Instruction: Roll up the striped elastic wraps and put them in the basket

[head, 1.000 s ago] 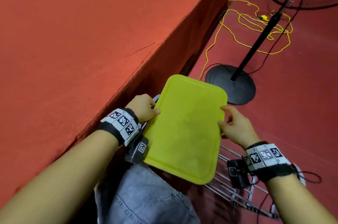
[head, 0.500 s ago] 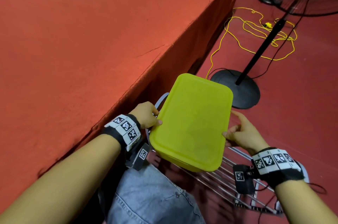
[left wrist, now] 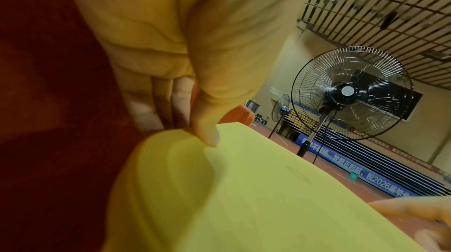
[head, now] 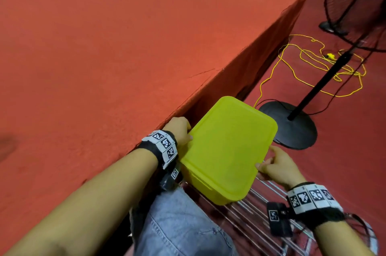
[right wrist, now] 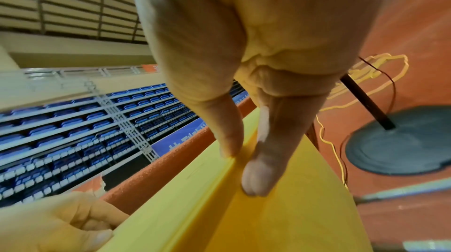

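I hold a yellow-green plastic basket point(head: 225, 147) between both hands, its solid flat face turned up toward me and one side wall showing near my knee. My left hand point(head: 180, 130) grips its left edge, thumb point(left wrist: 207, 136) on the flat face and the other fingers curled under the rim. At the right edge, my right hand point(head: 273, 164) pinches the rim, thumb point(right wrist: 229, 140) on top and a finger point(right wrist: 258, 179) against the side wall. No striped elastic wrap shows in any view.
A large platform covered in red carpet point(head: 104, 57) fills the left, its edge right beside my left hand. A wire rack point(head: 261, 214) lies below the basket by my jeans-clad knee point(head: 177, 230). A fan's black base point(head: 292, 126) and a loose yellow cord point(head: 313, 63) lie on the floor to the right.
The basket has tilted and risen in both hands; its side wall now shows where only the flat face did. Both hands keep their hold on the edges.
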Available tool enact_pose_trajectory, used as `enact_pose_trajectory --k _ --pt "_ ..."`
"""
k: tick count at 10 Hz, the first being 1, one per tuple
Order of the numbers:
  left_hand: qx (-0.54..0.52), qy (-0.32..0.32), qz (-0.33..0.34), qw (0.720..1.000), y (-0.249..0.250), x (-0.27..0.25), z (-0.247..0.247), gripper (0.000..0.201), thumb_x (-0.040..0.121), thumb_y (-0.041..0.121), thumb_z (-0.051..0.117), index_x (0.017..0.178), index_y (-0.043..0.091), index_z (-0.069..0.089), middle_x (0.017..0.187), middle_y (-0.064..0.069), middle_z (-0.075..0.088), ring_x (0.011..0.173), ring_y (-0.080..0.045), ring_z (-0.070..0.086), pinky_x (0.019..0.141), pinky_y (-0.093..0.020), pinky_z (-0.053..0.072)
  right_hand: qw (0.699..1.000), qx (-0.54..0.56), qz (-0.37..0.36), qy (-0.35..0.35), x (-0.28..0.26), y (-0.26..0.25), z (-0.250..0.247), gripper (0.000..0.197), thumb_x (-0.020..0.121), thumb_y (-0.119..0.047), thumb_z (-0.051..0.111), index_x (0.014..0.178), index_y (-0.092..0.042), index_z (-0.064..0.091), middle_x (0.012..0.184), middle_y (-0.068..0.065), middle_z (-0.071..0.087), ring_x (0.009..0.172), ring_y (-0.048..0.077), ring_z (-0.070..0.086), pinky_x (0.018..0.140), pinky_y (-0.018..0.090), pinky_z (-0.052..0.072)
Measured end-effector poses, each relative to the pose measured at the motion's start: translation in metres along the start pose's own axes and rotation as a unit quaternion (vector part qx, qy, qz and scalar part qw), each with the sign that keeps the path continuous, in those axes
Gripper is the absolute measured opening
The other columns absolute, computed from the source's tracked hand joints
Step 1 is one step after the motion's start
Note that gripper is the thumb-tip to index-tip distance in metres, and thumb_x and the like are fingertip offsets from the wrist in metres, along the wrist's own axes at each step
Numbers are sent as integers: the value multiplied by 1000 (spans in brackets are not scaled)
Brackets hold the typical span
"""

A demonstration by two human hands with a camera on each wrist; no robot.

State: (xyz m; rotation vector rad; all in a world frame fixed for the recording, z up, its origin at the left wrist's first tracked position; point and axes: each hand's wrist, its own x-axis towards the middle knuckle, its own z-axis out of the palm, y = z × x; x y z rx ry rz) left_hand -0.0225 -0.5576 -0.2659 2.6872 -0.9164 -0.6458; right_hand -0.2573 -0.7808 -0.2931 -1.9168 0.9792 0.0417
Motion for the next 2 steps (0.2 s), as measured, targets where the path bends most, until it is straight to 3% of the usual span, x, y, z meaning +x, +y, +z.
enact_pose_trajectory --k 1,2 --pt "-24 21 29 999 0 -18 -5 58 89 29 72 141 11 54 130 -10 64 115 -27 63 94 -36 52 976 -216 -11 -6 -3 -15 -15 71 72 -35 85 134 -19 54 92 7 73 84 27 70 79 45 58" --pt "-90 101 42 990 -5 -39 -27 48 91 30 69 136 17 58 118 -4 69 108 -23 65 90 -32 52 956 -258 -110 91 -6 -53 -19 72 76 -33 86 138 -13 56 111 10 65 94 26 65 80 35 49"
